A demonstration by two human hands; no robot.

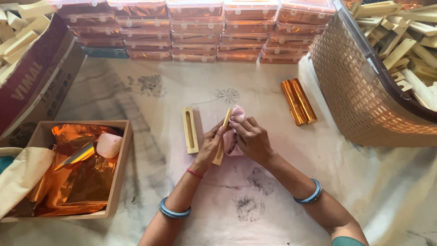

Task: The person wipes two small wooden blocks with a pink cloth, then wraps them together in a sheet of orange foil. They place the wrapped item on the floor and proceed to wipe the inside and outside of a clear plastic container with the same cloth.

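While left hand (210,146) pinches wooden strip (222,136), right hand (251,138) presses pink cloth (231,141) against it; slotted wooden block (190,130) lies just beside.

Small craft workshop | stacked plastic boxes (195,32) | basket (359,86) of wooden pieces | tray (119,173) of orange foil (cloth-covered worktop)

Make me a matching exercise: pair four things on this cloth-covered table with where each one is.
Things:
1. pink cloth
2. slotted wooden block
3. foil-wrapped bars
4. orange foil sheets

Places:
A. inside the wooden tray at the left
B. lying left of the left hand
C. beside the woven basket
D. bunched under the right hand

Pairs: 1-D, 2-B, 3-C, 4-A
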